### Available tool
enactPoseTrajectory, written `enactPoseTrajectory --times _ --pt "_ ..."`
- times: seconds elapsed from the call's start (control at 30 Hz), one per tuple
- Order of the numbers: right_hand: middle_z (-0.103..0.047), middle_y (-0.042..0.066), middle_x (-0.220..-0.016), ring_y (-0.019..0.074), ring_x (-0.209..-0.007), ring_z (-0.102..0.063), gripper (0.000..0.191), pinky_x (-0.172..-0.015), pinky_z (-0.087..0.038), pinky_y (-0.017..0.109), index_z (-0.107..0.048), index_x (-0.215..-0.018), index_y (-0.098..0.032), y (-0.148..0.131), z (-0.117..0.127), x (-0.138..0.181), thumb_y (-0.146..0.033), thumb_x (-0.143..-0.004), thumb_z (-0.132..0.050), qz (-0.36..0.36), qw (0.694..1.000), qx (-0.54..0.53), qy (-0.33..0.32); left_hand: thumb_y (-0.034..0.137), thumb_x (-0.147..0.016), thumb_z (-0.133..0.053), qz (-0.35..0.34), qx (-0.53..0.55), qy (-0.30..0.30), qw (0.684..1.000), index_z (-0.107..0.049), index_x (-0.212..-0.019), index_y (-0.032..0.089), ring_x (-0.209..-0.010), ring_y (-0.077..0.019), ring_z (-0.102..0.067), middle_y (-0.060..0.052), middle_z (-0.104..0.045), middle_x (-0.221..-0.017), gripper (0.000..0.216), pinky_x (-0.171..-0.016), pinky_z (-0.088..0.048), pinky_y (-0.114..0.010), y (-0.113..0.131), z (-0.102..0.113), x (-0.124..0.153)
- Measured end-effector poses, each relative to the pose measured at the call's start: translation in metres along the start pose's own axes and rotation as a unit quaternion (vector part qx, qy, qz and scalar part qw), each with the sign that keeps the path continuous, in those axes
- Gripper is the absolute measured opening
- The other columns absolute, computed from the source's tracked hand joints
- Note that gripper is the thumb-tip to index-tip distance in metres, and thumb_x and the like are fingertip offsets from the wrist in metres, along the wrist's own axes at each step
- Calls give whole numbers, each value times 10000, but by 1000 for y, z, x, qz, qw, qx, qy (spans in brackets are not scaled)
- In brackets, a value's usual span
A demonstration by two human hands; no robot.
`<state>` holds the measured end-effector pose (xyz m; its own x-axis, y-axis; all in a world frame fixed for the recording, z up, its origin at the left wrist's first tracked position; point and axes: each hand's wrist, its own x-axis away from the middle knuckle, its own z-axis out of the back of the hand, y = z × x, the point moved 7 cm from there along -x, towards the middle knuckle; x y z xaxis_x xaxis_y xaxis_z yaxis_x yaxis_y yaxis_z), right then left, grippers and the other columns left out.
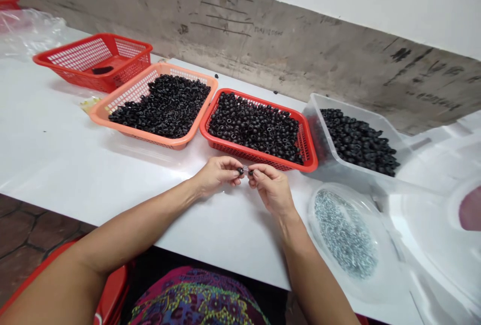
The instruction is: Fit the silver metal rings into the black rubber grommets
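White table [63, 134] under a scuffed concrete wall [285, 44], left hand [217, 176] and right hand [271, 188] pinching a small black-and-metal fitting [245, 170] between fingertips, long axis level, pointing sideways, just below a red plastic basket [240, 150]

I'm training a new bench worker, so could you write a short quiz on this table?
1. What lies in the clear round dish: small silver metal pieces or red beads?
2. True or false: the far red basket holds more black pieces than the orange basket.
3. Which is nearer the clear plastic bin: the left hand or the right hand?

Key: 1. small silver metal pieces; 2. false; 3. the right hand.
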<state>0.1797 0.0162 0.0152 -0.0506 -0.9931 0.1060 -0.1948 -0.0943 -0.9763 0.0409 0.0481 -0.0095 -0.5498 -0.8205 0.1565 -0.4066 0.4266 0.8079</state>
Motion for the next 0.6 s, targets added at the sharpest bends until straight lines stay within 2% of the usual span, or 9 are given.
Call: enactPoseTrajectory --times 0.33,0.5,0.6 --pt "-659 -3 -695 139 -598 -556 150 -605 -481 300 -713 -840 -210 -4 1 3 -292 -715 -723 67 991 107 34 186 -613 -816 -33 -62 12 997 -723 -838 115 -553 -107 -614 -21 -698 -713 254 -579 -484 -257 2 -1 1" --pt "-717 34 -817 176 -707 -632 120 -691 -521 322 -714 -860 -212 -12 -4 7 -270 -762 -678 111 973 201 34 194 -623 -788 -45 -95 16 994 -717 -836 116 -533 -99 -593 -7 -682 -669 237 -557 -462 -240 5 -4 3" --pt "-734 49 -840 200 -748 -657 120 -706 -532 337 -730 -859 -221 -16 -7 10 -275 -790 -648 159 951 265 26 191 -618 -789 -53 -112 29 992 -693 -826 122 -533 -98 -585 3 -667 -664 240 -535 -445 -229 6 -4 3"
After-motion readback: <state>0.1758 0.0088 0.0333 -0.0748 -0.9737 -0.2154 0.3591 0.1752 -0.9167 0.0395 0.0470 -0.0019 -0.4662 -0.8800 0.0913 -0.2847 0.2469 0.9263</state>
